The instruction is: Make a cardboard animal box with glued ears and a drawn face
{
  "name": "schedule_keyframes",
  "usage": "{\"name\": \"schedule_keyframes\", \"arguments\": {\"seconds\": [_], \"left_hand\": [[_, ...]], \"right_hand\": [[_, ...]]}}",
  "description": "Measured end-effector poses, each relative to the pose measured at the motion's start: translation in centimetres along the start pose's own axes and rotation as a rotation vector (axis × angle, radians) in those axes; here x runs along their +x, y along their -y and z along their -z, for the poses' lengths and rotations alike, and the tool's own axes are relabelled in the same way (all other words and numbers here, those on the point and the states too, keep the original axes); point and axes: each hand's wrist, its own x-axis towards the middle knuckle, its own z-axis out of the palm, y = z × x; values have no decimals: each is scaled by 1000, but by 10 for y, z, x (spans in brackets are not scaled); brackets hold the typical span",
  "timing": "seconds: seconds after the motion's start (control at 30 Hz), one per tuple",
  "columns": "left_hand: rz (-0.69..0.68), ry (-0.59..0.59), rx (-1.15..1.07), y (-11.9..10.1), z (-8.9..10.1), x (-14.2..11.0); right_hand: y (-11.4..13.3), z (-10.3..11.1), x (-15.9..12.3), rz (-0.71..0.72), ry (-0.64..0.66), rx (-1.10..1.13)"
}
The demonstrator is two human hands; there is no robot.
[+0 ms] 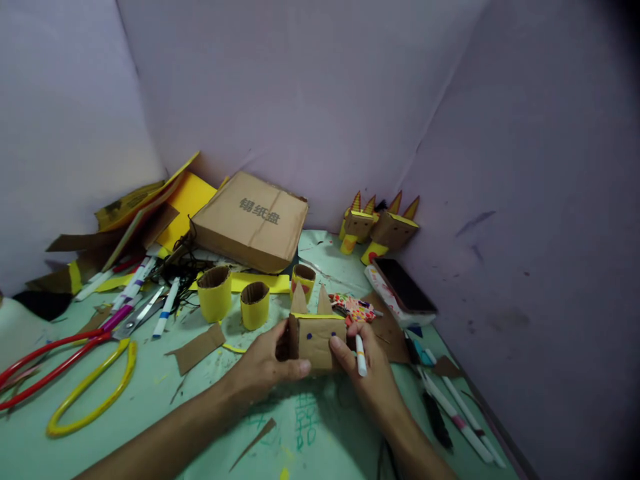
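Between my two hands is a small cardboard head (320, 347) with two pointed ears, a yellow strip along its top edge and two dark blue dots for eyes. My left hand (273, 353) grips its left side, thumb across the front. On the right side, my right hand (363, 353) holds it with the thumb near one eye dot. A white marker (361, 357) with a thin orange band is also tucked in my right hand's fingers. Just behind stand short yellow-wrapped cardboard tubes (255, 307), one partly behind the ears.
Scissors with red handles (75, 343) and yellow-handled scissors (93, 393) lie left. A cardboard box (253, 220) stands at the back beside yellow sheets (187, 207). Finished cardboard figures (395, 230) stand back right, behind a phone (405, 285). Pens (457, 417) lie along the right edge.
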Motion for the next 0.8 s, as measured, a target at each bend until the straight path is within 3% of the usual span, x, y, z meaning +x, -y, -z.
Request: {"name": "schedule_keyframes", "arguments": {"seconds": [0.2, 0.57, 0.63, 0.7, 0.8], "left_hand": [[-54, -44, -68, 5, -5, -2], [-10, -159, -20, 2, -11, -4], [22, -216, -17, 4, -12, -3], [55, -261, -15, 6, -12, -3], [79, -312, -8, 6, -12, -3]], "right_hand": [[0, -9, -3, -40, -66, -125], [1, -11, -14, 55, -70, -301], [2, -7, -12, 34, -67, -267], [5, 2, -10, 7, -144, -143], [16, 22, -7, 21, -317, 281]]}}
